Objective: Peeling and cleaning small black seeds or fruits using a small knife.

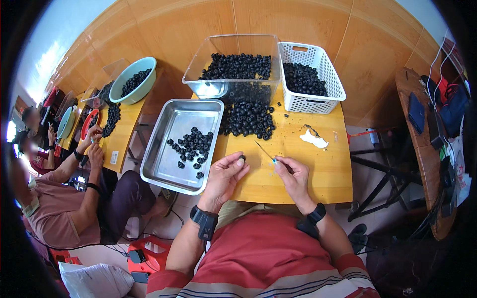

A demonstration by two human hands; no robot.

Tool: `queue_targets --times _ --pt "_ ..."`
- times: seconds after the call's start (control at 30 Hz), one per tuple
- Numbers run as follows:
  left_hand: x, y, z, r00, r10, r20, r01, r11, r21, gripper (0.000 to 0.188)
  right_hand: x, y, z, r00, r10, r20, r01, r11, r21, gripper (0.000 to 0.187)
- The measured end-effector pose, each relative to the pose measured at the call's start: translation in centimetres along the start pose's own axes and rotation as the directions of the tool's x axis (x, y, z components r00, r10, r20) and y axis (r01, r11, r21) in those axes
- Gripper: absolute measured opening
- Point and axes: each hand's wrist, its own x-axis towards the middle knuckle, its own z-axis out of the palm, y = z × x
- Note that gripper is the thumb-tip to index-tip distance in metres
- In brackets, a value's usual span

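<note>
My left hand (224,180) pinches a small round black part (242,158) between thumb and fingertips, over the front of the wooden table (318,169). To its right, my right hand (294,179) grips a thin pointed tool (264,150) by its blue end, the tip slanting up and left, apart from the part. A shallow metal tray (158,164) beside my left hand holds several similar black parts (191,146). Beyond my hands a heap of these parts (251,119) lies on the tabletop, against a clear plastic bin (198,88) with many more.
A white perforated basket (314,104) of black parts stands at the back right, near a torn white scrap (314,139). Leftward, a co-worker (64,208) sits by another table with a turquoise basin (144,88). A brown side table (415,134) with cables stands right.
</note>
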Motion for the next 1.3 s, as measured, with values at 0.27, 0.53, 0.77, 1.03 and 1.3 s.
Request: queue_targets --times 0.27,0.53,0.77,1.03,1.3 --pt "0.0 -0.6 -0.3 0.997 0.002 0.075 0.004 0.996 -0.084 0.031 -0.2 0.0 0.3 0.999 0.000 0.045 0.001 1.000 -0.020 0.026" --pt "0.1 -1.1 -0.2 0.991 0.020 0.133 0.004 0.984 -0.176 0.026 -0.1 -0.2 0.5 0.991 -0.089 0.103 0.098 0.991 -0.089 0.024" --pt "-0.1 -1.1 0.0 0.989 0.011 0.150 0.024 0.973 -0.230 0.022 -0.2 -0.6 0.5 0.976 -0.133 0.171 0.160 0.975 -0.155 0.026" --pt "-0.3 -1.3 -0.4 0.985 0.025 0.172 0.018 0.970 -0.244 0.020 -0.3 -0.7 0.7 0.965 -0.192 0.177 0.224 0.958 -0.181 0.028" --pt "-0.4 -1.4 -1.1 0.979 0.057 0.196 -0.011 0.974 -0.226 0.016 -0.4 -0.8 1.0 0.946 -0.282 0.161 0.311 0.927 -0.207 0.027"
